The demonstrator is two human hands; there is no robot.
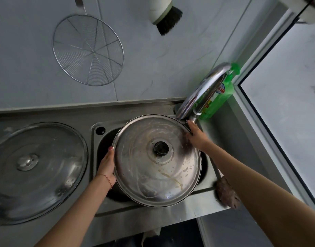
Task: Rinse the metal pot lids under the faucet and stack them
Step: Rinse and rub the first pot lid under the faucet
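Observation:
A large round metal pot lid (144, 173) with a black knob and pale soapy streaks is held over the sink (98, 138), under the curved chrome faucet (204, 90). My left hand (106, 166) grips the lid's left rim, thumb on top. My right hand (197, 136) rests on the lid's upper right edge, fingers spread near the faucet spout. A thin stream of water meets the lid's far right rim. A second, larger metal lid (37, 172) lies flat on the steel counter at the left.
A green dish-soap bottle (219, 98) stands behind the faucet. A brown cloth (226, 193) lies on the sink's right front corner. A wire skimmer (87, 50) and a black-bristled brush (167, 16) hang on the tiled wall. A window frame runs along the right.

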